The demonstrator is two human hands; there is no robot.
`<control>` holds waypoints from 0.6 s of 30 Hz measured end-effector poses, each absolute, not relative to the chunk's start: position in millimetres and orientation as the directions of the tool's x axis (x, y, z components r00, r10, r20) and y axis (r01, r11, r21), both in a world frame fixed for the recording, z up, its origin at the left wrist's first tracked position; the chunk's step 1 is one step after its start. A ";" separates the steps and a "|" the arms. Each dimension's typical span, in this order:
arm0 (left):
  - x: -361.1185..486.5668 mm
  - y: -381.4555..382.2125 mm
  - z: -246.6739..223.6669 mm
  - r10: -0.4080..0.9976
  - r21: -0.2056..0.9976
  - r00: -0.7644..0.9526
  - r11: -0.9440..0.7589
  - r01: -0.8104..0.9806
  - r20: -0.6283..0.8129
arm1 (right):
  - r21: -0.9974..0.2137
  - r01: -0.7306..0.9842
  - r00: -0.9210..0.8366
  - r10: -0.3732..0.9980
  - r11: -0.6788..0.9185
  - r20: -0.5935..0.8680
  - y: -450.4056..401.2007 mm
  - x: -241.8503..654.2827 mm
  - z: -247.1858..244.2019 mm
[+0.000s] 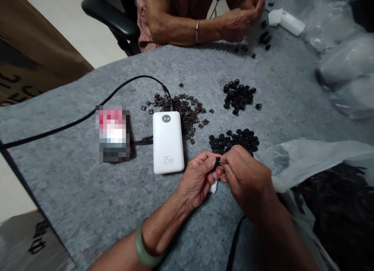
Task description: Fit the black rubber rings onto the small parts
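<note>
Between the fingertips of my left hand is a small black part, much like the loose black pieces nearby. My right hand pinches at the same spot from the right, its fingertips meeting those of the left. Whether the right fingers grip the part itself or something smaller is hidden. Just beyond my hands lies a pile of black pieces. A second pile of rounded black pieces sits farther back. To the left is a heap of small brown metal clips. A white scrap shows beneath my left hand.
A white power bank with a black cable lies left of my hands, beside a blurred-out box. At right is an open plastic bag of dark pieces. Across the grey table, a co-worker's hands handle something.
</note>
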State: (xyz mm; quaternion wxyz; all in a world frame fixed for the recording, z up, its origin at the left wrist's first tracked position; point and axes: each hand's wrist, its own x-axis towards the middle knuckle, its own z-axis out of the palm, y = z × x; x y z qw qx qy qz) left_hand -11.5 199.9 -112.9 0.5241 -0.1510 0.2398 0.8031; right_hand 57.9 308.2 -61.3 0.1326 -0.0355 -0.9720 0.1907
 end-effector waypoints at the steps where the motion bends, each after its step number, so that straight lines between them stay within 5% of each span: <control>1: -11.4 200.2 -113.1 0.768 0.235 -0.409 -0.335 -0.913 -0.494 | -0.370 0.007 -0.964 0.104 0.929 0.243 308.4 58.0 -61.4; 12: -6.5 201.7 -112.9 0.728 0.297 -0.465 -0.359 -0.885 -0.503 | -0.272 -0.070 -0.964 0.005 0.960 0.266 304.0 57.4 -63.5; 18: -8.6 202.3 -112.3 0.743 0.303 -0.467 -0.360 -0.882 -0.479 | -0.464 0.052 -0.965 0.165 0.884 0.206 307.6 63.4 -66.8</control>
